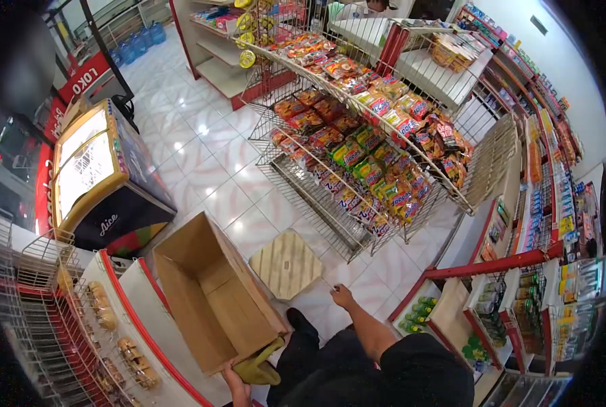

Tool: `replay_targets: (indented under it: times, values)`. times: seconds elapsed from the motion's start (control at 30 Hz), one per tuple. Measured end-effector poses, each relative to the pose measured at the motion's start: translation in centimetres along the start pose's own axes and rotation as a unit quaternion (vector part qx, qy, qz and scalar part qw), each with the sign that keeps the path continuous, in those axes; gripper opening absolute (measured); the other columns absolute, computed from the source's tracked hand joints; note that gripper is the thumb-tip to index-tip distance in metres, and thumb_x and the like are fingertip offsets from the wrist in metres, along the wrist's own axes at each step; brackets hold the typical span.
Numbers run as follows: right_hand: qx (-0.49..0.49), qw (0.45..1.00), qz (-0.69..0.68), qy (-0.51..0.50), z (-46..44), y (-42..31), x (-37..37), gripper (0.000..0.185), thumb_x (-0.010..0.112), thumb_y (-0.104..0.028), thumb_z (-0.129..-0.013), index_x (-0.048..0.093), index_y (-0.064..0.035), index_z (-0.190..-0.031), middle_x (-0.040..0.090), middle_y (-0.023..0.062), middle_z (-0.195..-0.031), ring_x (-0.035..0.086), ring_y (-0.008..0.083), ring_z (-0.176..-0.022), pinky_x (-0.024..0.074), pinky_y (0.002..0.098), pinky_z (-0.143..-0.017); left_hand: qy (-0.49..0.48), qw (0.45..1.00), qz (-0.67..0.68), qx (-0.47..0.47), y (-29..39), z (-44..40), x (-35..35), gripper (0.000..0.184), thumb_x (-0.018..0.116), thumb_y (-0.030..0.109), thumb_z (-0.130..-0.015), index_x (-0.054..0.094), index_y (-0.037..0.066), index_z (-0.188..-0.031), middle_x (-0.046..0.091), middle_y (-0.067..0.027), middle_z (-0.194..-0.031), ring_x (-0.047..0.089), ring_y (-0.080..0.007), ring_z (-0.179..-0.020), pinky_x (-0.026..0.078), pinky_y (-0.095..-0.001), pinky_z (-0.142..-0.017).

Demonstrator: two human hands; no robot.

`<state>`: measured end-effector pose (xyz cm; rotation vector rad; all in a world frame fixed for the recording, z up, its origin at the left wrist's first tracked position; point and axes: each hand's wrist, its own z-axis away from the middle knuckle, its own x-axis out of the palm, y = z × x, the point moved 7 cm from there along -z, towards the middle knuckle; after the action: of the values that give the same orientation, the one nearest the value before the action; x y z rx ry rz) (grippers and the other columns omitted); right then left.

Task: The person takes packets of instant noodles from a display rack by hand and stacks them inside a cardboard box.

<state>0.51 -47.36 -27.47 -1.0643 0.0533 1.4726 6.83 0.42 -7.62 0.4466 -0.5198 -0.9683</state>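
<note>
An open, empty cardboard box stands at the lower left of centre. My left hand is at its near bottom corner, fingers against the cardboard and a green cloth beside it. The cloth hangs at the box's near corner. My right hand is over the floor, fingers curled; whatever they may hold is too small to make out. Just ahead of that hand, a striped square board lies on the tiles.
Wire racks of snack packets stand ahead. An ice cream freezer is at the left, above bread shelves. Drink shelves line the right. Blue water bottles stand far back. Another person's head shows at the top.
</note>
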Motion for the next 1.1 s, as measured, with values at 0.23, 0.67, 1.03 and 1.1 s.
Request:
replay_targets:
  times: [0.23, 0.67, 1.03, 1.1]
  values:
    - [0.105, 0.992, -0.066, -0.020, 6.6, 12.6, -1.7, 0.049, 0.064, -0.031, -0.086, 0.050, -0.0038, -0.124, 0.064, 0.0159, -0.103, 0.066, 0.0268, -0.084, 0.0549, 0.0424, -0.070, 0.002, 0.999, -0.028, 0.016, 0.0, 0.9, 0.7, 0.029, 0.060, 0.025, -0.082, 0.058, 0.006, -0.104, 0.060, -0.0090, -0.101, 0.060, -0.0254, -0.093, 0.051, -0.0386, -0.083]
    - [0.174, 0.932, -0.317, 0.019, 10.2, 9.4, -5.4, 0.049, 0.057, -0.032, -0.092, 0.042, -0.0064, -0.130, 0.060, 0.0146, -0.101, 0.064, 0.0260, -0.076, 0.0541, 0.0405, -0.062, -0.006, 0.991, -0.082, 0.110, 2.5, 4.7, 5.6, 0.028, 0.058, 0.025, -0.082, 0.059, 0.001, -0.096, 0.061, -0.0102, -0.096, 0.061, -0.0233, -0.088, 0.051, -0.0365, -0.080]
    - [0.129, 0.941, -0.311, -0.025, 7.5, 2.4, -4.4, 0.047, 0.053, -0.032, -0.094, 0.040, -0.0063, -0.131, 0.057, 0.0160, -0.112, 0.064, 0.0303, -0.088, 0.0538, 0.0431, -0.068, -0.090, 0.989, -0.071, 0.097, -0.1, 1.3, 15.2, 0.035, 0.056, 0.027, -0.089, 0.054, 0.000, -0.110, 0.059, -0.0114, -0.104, 0.061, -0.0261, -0.090, 0.052, -0.0405, -0.073]
    - [0.132, 0.947, -0.290, -0.032, 7.7, 2.6, -4.4, 0.047, 0.053, -0.033, -0.094, 0.041, -0.0067, -0.131, 0.057, 0.0160, -0.111, 0.065, 0.0300, -0.087, 0.0536, 0.0426, -0.067, -0.092, 0.990, -0.101, 0.033, -1.1, 2.2, 18.8, 0.040, 0.056, 0.031, -0.090, 0.051, 0.001, -0.116, 0.058, -0.0117, -0.108, 0.060, -0.0262, -0.094, 0.052, -0.0390, -0.075]
